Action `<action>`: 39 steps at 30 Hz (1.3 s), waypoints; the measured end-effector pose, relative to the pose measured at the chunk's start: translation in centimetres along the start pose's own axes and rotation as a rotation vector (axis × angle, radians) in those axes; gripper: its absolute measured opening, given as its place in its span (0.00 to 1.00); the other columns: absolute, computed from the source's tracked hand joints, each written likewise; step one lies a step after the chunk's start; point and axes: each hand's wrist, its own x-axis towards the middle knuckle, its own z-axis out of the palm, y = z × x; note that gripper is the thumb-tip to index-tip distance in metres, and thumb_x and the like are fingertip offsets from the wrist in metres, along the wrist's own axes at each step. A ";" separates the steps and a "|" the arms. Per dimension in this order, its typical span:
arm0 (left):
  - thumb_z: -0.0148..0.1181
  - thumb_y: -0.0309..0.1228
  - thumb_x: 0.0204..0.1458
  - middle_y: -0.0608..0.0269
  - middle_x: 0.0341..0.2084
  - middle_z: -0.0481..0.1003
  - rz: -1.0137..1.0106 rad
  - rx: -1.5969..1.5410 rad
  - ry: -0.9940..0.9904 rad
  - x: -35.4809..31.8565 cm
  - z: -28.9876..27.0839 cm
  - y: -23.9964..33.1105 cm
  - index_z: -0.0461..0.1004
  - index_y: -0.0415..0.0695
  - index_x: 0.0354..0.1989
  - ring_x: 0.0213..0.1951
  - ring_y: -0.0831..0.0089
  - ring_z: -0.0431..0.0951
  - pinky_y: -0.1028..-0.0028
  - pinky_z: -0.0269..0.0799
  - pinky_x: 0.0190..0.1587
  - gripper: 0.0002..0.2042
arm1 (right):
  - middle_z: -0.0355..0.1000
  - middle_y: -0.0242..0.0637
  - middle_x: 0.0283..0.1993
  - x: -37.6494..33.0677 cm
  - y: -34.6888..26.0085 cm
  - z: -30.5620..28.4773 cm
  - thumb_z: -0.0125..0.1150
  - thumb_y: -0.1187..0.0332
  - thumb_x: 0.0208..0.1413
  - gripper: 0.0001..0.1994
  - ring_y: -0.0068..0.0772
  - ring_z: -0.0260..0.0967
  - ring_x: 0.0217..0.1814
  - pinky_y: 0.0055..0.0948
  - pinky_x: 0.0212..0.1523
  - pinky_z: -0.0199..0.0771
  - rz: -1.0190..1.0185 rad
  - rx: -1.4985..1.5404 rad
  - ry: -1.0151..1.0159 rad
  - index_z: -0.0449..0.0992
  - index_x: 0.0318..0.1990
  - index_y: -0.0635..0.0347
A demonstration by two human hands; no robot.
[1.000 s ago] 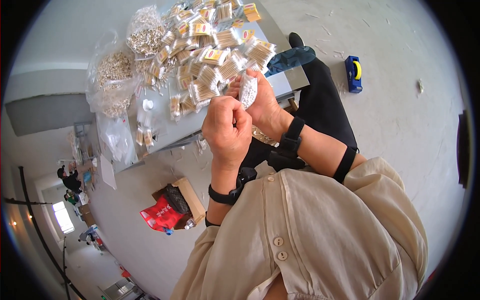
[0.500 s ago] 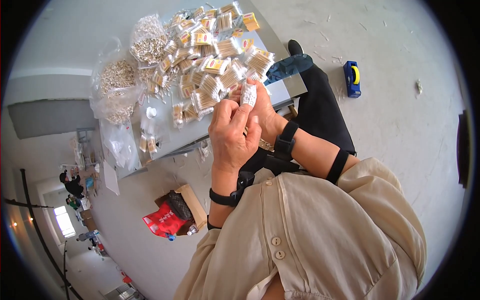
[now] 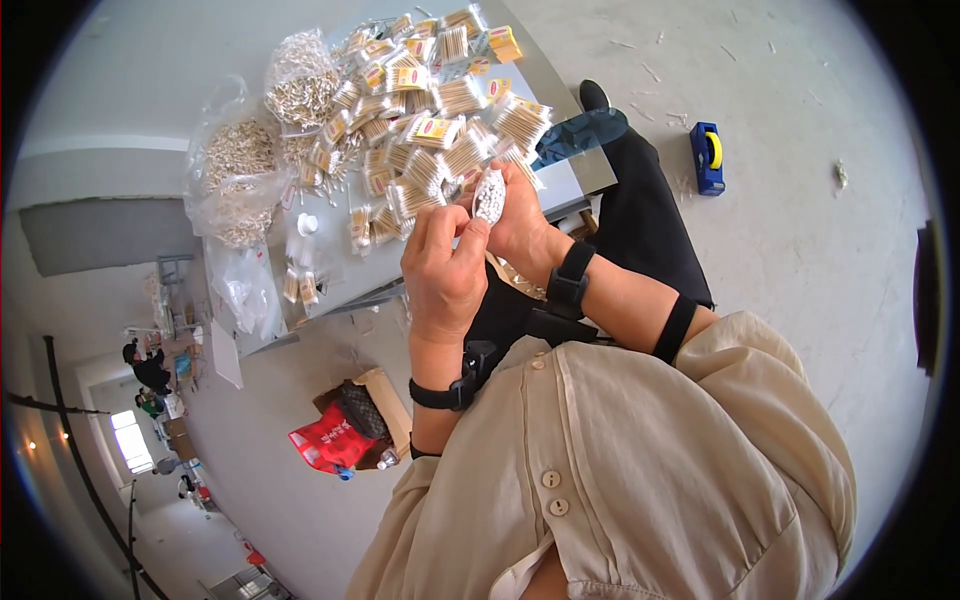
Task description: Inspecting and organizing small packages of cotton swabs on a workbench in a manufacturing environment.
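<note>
Held close above the table's near edge is a small clear bag of cotton swabs [image 3: 489, 196], its packed white tips facing me. My right hand [image 3: 521, 218] is wrapped round it from the right side. My left hand [image 3: 443, 268] has its fingers curled, with thumb and forefinger pinched at the bag's lower left edge; the exact contact is partly hidden. Just beyond both hands lies a heap of filled cotton swab packs [image 3: 430, 135] with yellow labels.
Two big clear bags of loose swabs [image 3: 238, 160] [image 3: 302, 85] stand on the table's left, near a small white bottle [image 3: 307, 225]. A blue tape dispenser [image 3: 707, 160] sits on the floor at right. Below the table is a cardboard box [image 3: 388, 400] with a red bag [image 3: 330, 440].
My left hand has drawn slightly left, and its fingers no longer cover the front of the bag. The bag has tilted so more of the white swab tips shows.
</note>
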 end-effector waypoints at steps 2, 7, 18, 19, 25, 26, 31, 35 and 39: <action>0.60 0.17 0.37 0.64 0.23 0.66 0.032 0.002 0.015 0.0 0.2 0.1 0.73 0.39 0.27 0.28 0.66 0.69 0.71 0.68 0.27 0.07 | 0.71 0.41 0.29 1.2 -0.8 -1.7 0.38 0.55 0.58 0.19 0.42 0.66 0.28 0.42 0.34 0.69 0.135 0.050 -0.194 0.70 0.36 0.60; 0.61 0.17 0.38 0.64 0.22 0.66 0.018 0.030 0.029 -0.6 0.0 -0.3 0.73 0.39 0.29 0.26 0.66 0.69 0.70 0.67 0.25 0.08 | 0.65 0.35 0.22 0.9 0.2 -0.6 0.42 0.57 0.56 0.15 0.34 0.61 0.24 0.33 0.26 0.64 0.086 -0.026 -0.097 0.66 0.27 0.58; 0.61 0.18 0.37 0.63 0.22 0.66 -0.006 0.107 0.104 -0.1 1.6 -2.1 0.74 0.41 0.27 0.28 0.65 0.70 0.69 0.69 0.27 0.07 | 0.62 0.32 0.21 4.8 1.1 -0.4 0.46 0.55 0.56 0.16 0.28 0.60 0.24 0.28 0.26 0.65 0.202 0.133 -0.184 0.63 0.24 0.57; 0.61 0.17 0.37 0.63 0.22 0.66 -0.028 0.101 0.079 -0.3 1.6 -2.1 0.74 0.41 0.27 0.28 0.64 0.71 0.69 0.68 0.27 0.08 | 0.61 0.31 0.19 4.6 1.3 -0.3 0.47 0.55 0.55 0.16 0.29 0.58 0.21 0.28 0.23 0.63 0.193 0.129 -0.117 0.64 0.22 0.56; 0.61 0.18 0.37 0.62 0.22 0.66 -0.050 0.092 0.038 -1.0 2.1 -2.1 0.74 0.40 0.27 0.28 0.63 0.71 0.68 0.69 0.28 0.07 | 0.61 0.32 0.22 5.6 0.8 -2.3 0.47 0.56 0.55 0.15 0.29 0.60 0.24 0.29 0.26 0.66 0.167 0.080 -0.164 0.63 0.25 0.56; 0.61 0.18 0.37 0.62 0.22 0.66 -0.051 0.092 0.038 -1.1 2.2 -2.2 0.74 0.40 0.27 0.28 0.63 0.71 0.68 0.69 0.28 0.07 | 0.61 0.32 0.22 5.8 0.8 -2.6 0.48 0.56 0.54 0.14 0.29 0.60 0.24 0.29 0.25 0.65 0.173 0.089 -0.150 0.63 0.24 0.56; 0.60 0.19 0.37 0.62 0.22 0.64 -0.055 0.106 0.037 -1.3 2.5 -2.3 0.72 0.40 0.24 0.29 0.65 0.71 0.70 0.70 0.28 0.05 | 0.61 0.33 0.21 6.5 0.8 -3.0 0.48 0.56 0.53 0.14 0.29 0.60 0.23 0.29 0.24 0.65 0.159 0.086 -0.123 0.63 0.24 0.56; 0.60 0.19 0.37 0.62 0.22 0.64 -0.061 0.103 0.033 -1.5 2.4 -2.5 0.72 0.40 0.24 0.29 0.65 0.71 0.70 0.69 0.29 0.05 | 0.61 0.33 0.21 6.5 1.0 -3.2 0.47 0.56 0.53 0.14 0.29 0.60 0.23 0.30 0.24 0.65 0.139 0.053 -0.124 0.63 0.24 0.56; 0.59 0.18 0.37 0.61 0.24 0.67 -0.093 0.032 0.008 -0.9 2.3 -1.9 0.74 0.39 0.27 0.30 0.62 0.71 0.68 0.69 0.30 0.07 | 0.63 0.34 0.23 7.0 0.8 -4.1 0.45 0.55 0.55 0.14 0.30 0.61 0.24 0.31 0.26 0.66 0.072 -0.066 -0.119 0.64 0.26 0.56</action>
